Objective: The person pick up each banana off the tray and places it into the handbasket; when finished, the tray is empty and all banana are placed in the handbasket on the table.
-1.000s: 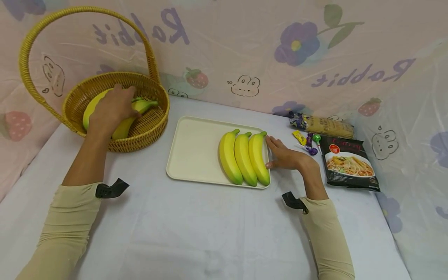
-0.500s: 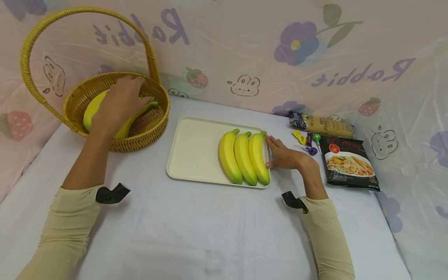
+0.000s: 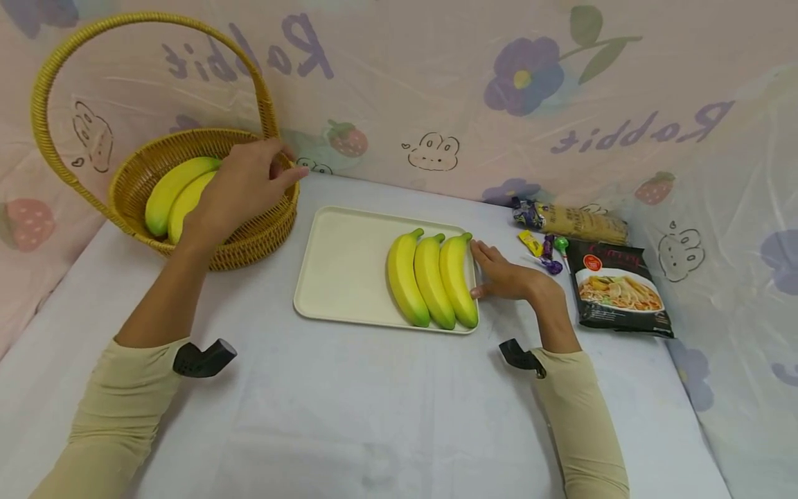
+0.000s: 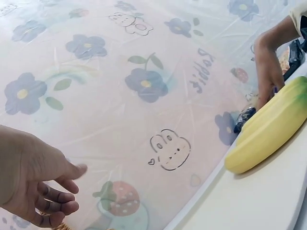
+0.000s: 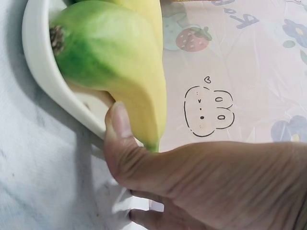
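My left hand point(image 3: 243, 181) is held over the right side of a yellow wicker basket point(image 3: 264, 248), its fingers loosely bent and holding nothing. In the left wrist view it hangs in front of the patterned sheet. Two bananas point(image 3: 174, 190) lie side by side in the basket, partly covered by that hand. On a cream rectangular tray point(image 3: 346, 267), three bananas point(image 3: 431, 281) sit in a row at the right end, stems away from me. My right hand point(image 3: 506, 278) rests at the tray's right edge; its thumb point(image 5: 120, 125) touches the rim beside the nearest banana.
Right of the tray lie a noodle packet point(image 3: 617, 287), a long wrapped pack point(image 3: 570, 220), a yellow sweet point(image 3: 530, 243), purple sweets point(image 3: 551, 266) and a green lollipop point(image 3: 561, 244). The basket's tall handle point(image 3: 39, 118) arches upward. A patterned sheet point(image 3: 399, 90) hangs behind.
My left hand has moved right and up off the bananas in the basket, which now show more, toward the basket's right rim. The right hand, tray and its three bananas have stayed put.
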The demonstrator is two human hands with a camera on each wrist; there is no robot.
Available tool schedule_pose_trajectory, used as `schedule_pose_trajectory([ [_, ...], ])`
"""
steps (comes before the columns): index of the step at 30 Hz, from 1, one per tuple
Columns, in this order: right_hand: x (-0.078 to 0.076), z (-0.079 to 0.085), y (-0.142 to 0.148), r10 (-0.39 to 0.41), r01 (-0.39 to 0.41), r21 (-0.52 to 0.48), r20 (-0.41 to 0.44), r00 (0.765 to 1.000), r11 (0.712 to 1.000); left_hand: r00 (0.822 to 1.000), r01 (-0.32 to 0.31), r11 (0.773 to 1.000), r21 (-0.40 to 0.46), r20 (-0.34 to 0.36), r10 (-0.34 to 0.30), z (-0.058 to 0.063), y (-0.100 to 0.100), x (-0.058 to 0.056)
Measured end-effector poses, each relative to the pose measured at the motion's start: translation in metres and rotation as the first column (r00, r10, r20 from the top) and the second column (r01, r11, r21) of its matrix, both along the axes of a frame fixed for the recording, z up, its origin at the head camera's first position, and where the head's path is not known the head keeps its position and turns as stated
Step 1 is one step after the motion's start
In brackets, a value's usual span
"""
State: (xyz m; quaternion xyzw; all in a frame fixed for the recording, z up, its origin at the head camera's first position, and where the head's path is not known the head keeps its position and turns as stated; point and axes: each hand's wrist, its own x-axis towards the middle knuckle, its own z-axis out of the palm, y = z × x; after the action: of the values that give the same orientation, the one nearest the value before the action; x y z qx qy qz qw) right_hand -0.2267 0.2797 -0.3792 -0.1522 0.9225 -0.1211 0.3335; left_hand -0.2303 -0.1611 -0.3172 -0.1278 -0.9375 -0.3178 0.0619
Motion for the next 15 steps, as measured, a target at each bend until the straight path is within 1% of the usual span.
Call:
schedule_pose_trajectory([
  [3,0.0,0.0,0.0,-0.002,0.002,-0.002,-0.001,1.0,1.0,1.0,0.003,0.999,0.051,0.019,-0.004,0.0,0.009,0.002],
  [6,-0.001,0.0,0.0,-0.004,0.004,-0.004,-0.004,1.0,1.0,0.999,0.027,0.997,0.078,0.028,-0.029,-0.002,0.018,0.003],
  [10,-0.001,0.0,0.0,-0.008,0.008,-0.006,0.001,1.0,1.0,0.997,0.06,0.995,0.076,0.035,-0.063,-0.006,0.03,0.005],
  [15,0.0,-0.001,0.0,-0.014,0.014,-0.016,0.005,1.0,1.0,0.993,0.083,0.995,0.054,0.077,-0.087,-0.012,0.044,0.006],
])
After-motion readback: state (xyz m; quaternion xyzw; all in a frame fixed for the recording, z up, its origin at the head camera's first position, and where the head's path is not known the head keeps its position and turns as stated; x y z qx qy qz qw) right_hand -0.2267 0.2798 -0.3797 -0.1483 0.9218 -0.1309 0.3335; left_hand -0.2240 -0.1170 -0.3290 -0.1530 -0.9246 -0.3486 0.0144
